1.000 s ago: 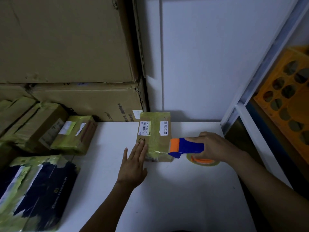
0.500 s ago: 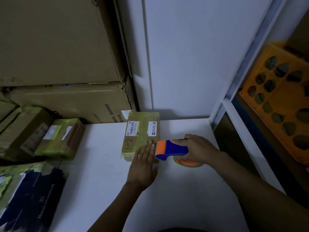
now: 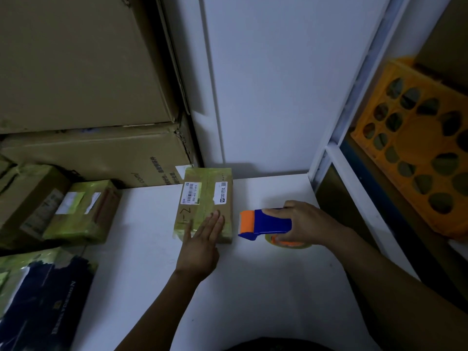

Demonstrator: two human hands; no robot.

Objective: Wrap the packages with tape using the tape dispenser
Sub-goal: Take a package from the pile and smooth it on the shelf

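Observation:
A small brown cardboard package (image 3: 206,196), taped over and carrying two white labels, lies on the white table (image 3: 253,287) near the back wall. My left hand (image 3: 201,245) rests flat on its near end, fingers spread. My right hand (image 3: 306,221) grips a blue and orange tape dispenser (image 3: 263,224) just right of the package. The dispenser's orange head points at the package's right side with a small gap between them. A roll of clear tape (image 3: 288,243) sits under the dispenser against the table.
Large cardboard boxes (image 3: 83,97) are stacked at the back left. Smaller taped packages (image 3: 81,211) and a dark bagged parcel (image 3: 38,300) crowd the table's left side. An orange plastic crate (image 3: 415,158) sits in a white shelf frame (image 3: 354,173) on the right.
The dispenser has pulled away to the right, off the package's near right corner. My left hand slid further onto the package top. The camera has moved closer.

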